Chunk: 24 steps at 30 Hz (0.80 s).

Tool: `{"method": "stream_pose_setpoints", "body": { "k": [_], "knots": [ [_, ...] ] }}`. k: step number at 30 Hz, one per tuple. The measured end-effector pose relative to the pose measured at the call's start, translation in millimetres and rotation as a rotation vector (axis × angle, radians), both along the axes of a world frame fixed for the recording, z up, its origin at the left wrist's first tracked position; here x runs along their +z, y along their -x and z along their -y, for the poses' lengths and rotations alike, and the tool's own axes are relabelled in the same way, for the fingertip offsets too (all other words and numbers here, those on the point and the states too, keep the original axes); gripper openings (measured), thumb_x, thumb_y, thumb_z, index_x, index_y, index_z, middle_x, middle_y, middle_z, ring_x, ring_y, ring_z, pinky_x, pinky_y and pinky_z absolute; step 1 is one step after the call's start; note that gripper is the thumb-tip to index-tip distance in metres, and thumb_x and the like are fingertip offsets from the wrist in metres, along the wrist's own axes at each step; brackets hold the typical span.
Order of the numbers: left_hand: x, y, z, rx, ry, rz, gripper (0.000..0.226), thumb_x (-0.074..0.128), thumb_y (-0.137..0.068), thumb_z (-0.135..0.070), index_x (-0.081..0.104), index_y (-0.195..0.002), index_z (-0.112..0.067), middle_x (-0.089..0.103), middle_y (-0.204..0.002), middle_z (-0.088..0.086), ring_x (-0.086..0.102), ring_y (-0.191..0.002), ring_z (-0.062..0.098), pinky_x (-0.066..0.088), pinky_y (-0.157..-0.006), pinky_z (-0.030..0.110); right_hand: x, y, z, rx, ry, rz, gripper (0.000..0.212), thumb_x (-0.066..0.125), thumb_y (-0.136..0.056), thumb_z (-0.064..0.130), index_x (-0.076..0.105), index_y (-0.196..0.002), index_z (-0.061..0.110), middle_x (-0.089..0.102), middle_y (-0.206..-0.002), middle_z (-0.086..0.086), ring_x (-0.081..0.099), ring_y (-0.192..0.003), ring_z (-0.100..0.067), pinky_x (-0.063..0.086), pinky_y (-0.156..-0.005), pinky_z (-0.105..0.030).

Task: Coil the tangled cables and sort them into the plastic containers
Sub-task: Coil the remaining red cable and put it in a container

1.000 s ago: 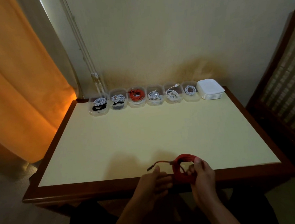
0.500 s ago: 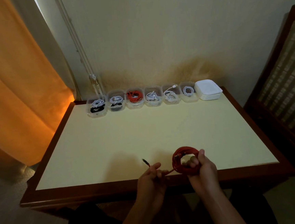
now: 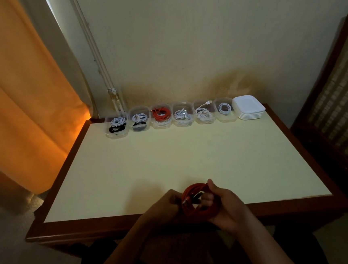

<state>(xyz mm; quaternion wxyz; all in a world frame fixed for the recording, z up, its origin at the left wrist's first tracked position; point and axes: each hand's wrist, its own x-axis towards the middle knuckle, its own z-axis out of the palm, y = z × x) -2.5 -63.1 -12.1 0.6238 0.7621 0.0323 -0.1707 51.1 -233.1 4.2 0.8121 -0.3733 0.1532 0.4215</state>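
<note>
- Worktop (image 3: 192, 161): pale yellow surface with a dark wooden rim; its wide middle lies bare between the near edge and the far row of containers.
- Surroundings: an orange curtain (image 3: 19, 103) hangs at the left, a cane-panelled piece of furniture (image 3: 339, 106) stands at the right, and a stained wall closes the far side.
- Red cable (image 3: 197, 203): wound into a coil and held at the near edge of the worktop, between both hands.
- Right hand (image 3: 226, 207): fingers curled through and around the coil, grasping it.
- Left hand (image 3: 167, 206): fingers curled against the coil's left side, gripping the cable there.
- Row of six clear plastic containers (image 3: 204, 119) along the far edge: the two leftmost hold white and black cables, the third a red coil (image 3: 161, 113) over white cable, the remaining three white cables.
- Stack of white lids (image 3: 248, 106): just right of the row, at the far right corner.
</note>
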Motion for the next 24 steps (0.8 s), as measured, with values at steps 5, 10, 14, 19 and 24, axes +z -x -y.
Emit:
{"method": "stream_pose_setpoints", "body": {
  "k": [5, 10, 14, 19, 24],
  "knots": [
    [-17, 4, 15, 0.176, 0.175, 0.023, 0.016, 0.068, -0.085, 0.001, 0.078, -0.079, -0.01, 0.075, -0.08, 0.007, 0.071, -0.073, 0.016, 0.054, -0.067, 0.025, -15, 10, 2, 0.08, 0.181, 0.131, 0.046, 0.047, -0.101, 0.036, 0.064, -0.081, -0.002, 0.045, -0.057, -0.009, 0.052, -0.055, -0.021, 0.057, -0.066, -0.041],
    [-35, 5, 39, 0.593, 0.435, -0.268, 0.029, 0.05, -0.085, 0.016, 0.074, -0.089, 0.002, 0.069, -0.079, 0.024, 0.068, -0.064, 0.029, 0.054, -0.062, 0.036, -47, 17, 2, -0.065, 0.424, 0.355, 0.036, 0.051, -0.1, 0.036, 0.074, -0.097, 0.009, 0.055, -0.077, -0.021, 0.058, -0.079, -0.033, 0.051, -0.072, -0.047],
    [-48, 3, 45, 0.748, 0.781, -0.484, 0.035, 0.049, -0.098, -0.015, 0.058, -0.118, 0.013, 0.067, -0.076, 0.019, 0.064, -0.068, 0.029, 0.056, -0.068, 0.041, -57, 19, -3, -0.149, 0.906, 0.712, 0.025, 0.056, -0.099, 0.028, 0.071, -0.082, 0.017, 0.068, -0.067, -0.003, 0.065, -0.06, -0.017, 0.054, -0.062, -0.033],
    [-35, 10, 41, 0.52, 0.677, -0.371, 0.03, 0.058, -0.094, -0.016, 0.067, -0.111, 0.006, 0.069, -0.096, 0.02, 0.068, -0.083, 0.03, 0.055, -0.066, 0.036, -64, 23, 0, -0.029, 1.129, 0.925, 0.019, 0.056, -0.098, 0.027, 0.073, -0.095, 0.02, 0.072, -0.09, 0.0, 0.066, -0.089, -0.019, 0.053, -0.08, -0.034],
    [-35, 13, 34, 0.621, 0.52, -0.284, 0.023, 0.056, -0.082, 0.008, 0.071, -0.1, 0.009, 0.067, -0.091, 0.026, 0.065, -0.082, 0.035, 0.053, -0.07, 0.039, -59, 23, 16, 0.258, 0.99, 1.361, 0.043, 0.049, -0.094, -0.001, 0.065, -0.127, 0.022, 0.063, -0.121, 0.001, 0.055, -0.109, -0.002, 0.043, -0.098, -0.015]
  ]
}}
